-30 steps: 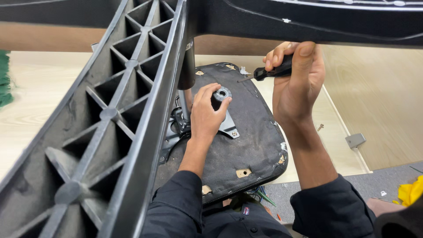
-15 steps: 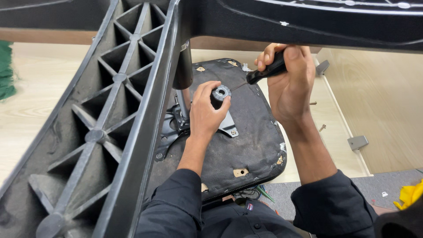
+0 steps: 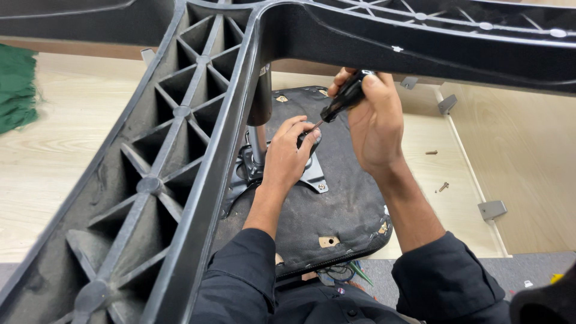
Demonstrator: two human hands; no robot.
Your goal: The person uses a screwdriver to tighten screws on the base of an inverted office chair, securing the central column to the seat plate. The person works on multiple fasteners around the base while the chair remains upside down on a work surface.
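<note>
A pale wooden floor (image 3: 72, 138) stretches beneath the scene, with a bundle of dark green cloth (image 3: 17, 87) lying at its left edge. Two loose screws (image 3: 442, 187) rest apart on the boards at right, near a small grey metal bracket (image 3: 492, 209). Two more grey brackets (image 3: 447, 104) sit farther back. A grey carpet strip (image 3: 528, 267) borders the near right corner.

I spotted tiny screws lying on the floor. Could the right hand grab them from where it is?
Probably yes, though not straight away. The right hand is wrapped around the screwdriver, so it would need to let go. The screws lie on bare wooden floor, nothing covering them.
</note>
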